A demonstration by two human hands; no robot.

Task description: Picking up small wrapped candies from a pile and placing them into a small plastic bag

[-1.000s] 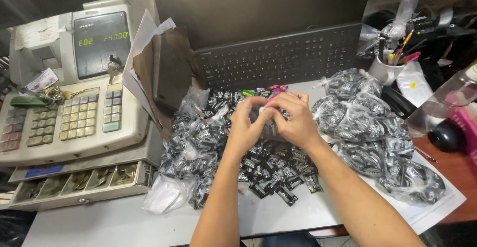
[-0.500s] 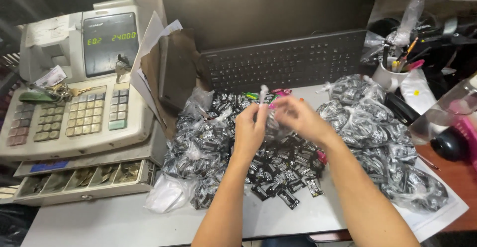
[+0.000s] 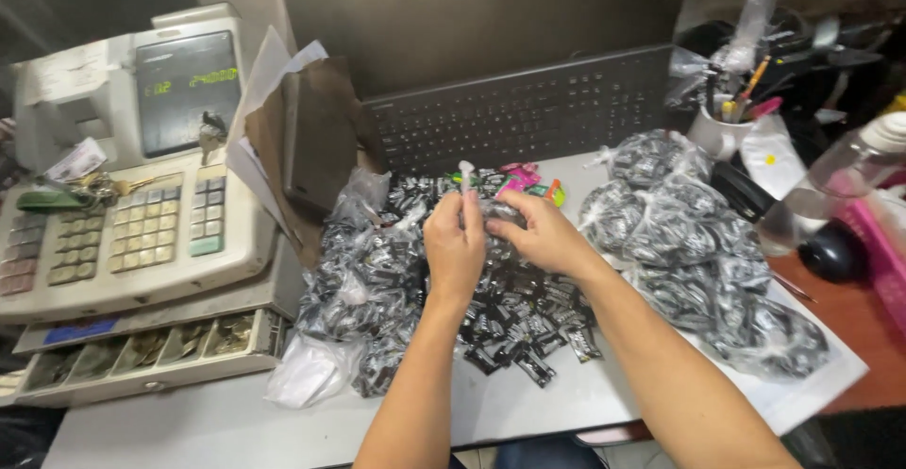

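Note:
My left hand (image 3: 454,242) and my right hand (image 3: 540,231) are raised together over a heap of small black sachets (image 3: 514,323) on the white desk. Both pinch one clear plastic bag (image 3: 469,182) stuffed with black sachets; its twisted neck sticks up above my left fingers, and my right hand cups the bag's body from the right. Most of the bag is hidden behind my fingers. Loose sachets lie spread just below my wrists.
Filled clear bags are piled at the right (image 3: 694,242) and at the left (image 3: 363,271). A cash register (image 3: 123,205) with an open coin drawer (image 3: 142,351) stands left. A black keyboard (image 3: 528,110) leans at the back, with a pen cup (image 3: 717,125) and a plastic bottle (image 3: 849,176) to the right.
My hands have lifted slightly off the heap and the bag's twisted neck now stands up above my left fingers. The camera has shifted a little.

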